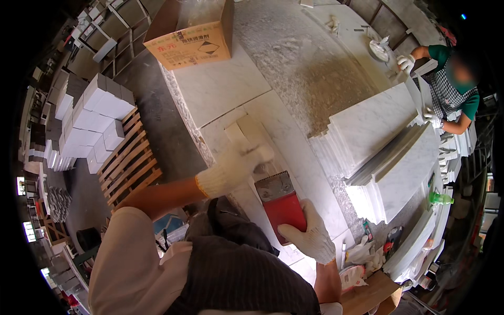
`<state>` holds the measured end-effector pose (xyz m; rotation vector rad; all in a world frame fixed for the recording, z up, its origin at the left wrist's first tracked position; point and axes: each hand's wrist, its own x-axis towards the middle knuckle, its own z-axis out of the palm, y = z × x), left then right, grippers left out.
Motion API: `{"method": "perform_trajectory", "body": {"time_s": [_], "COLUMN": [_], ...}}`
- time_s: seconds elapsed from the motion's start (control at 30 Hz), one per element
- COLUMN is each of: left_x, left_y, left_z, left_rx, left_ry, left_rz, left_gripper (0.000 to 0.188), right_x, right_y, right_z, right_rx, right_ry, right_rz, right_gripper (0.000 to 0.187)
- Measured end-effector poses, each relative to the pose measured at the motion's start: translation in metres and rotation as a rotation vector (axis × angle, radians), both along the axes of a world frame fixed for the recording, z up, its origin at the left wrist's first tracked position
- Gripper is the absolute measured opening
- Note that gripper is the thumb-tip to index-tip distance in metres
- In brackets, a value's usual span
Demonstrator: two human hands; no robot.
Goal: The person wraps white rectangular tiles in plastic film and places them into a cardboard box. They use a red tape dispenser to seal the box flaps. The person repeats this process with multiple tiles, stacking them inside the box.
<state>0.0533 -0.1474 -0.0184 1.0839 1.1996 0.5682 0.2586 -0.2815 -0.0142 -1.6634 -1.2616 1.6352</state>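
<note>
My right hand (311,234), in a white knit glove, is closed around the lower end of a red flat block (284,214) with a grey metal end and a toothed edge. Its thumb lies across the red face. The block's exact kind is unclear. Just beyond that toothed edge hovers my left hand (233,167), gloved alike and smeared by motion, so its fingers do not show clearly. Under and past it lies a narrow pale strip (251,130) on the white marble slabs (220,86) of the worktop.
An open cardboard carton (191,44) stands at the far end. Stacked marble slabs (375,123) lean at right, where a co-worker (457,86) in white gloves handles pieces. White blocks (97,115) sit by a wooden pallet (134,163) at left. A green bottle (440,198) is right.
</note>
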Motion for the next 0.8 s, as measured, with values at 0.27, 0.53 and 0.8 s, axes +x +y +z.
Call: {"method": "perform_trajectory", "body": {"time_s": [0.27, 0.53, 0.8], "left_x": [-0.102, -0.090, -0.097], "left_y": [0.149, 0.121, 0.112], "left_z": [-0.085, -0.190, -0.193], "left_rx": [0.194, 0.248, 0.300], "left_ry": [0.201, 0.329, 0.379], "left_rz": [0.169, -0.271, -0.304], "left_gripper": [0.027, 0.027, 0.036], "right_x": [-0.007, -0.010, -0.008], "right_y": [0.020, 0.028, 0.026], "right_z": [0.006, 0.014, 0.009], "right_rx": [-0.070, -0.200, -0.140], "right_ry": [-0.061, 0.022, -0.015], "right_rz": [-0.046, -0.124, -0.116], "right_gripper": [0.040, 0.045, 0.042]}}
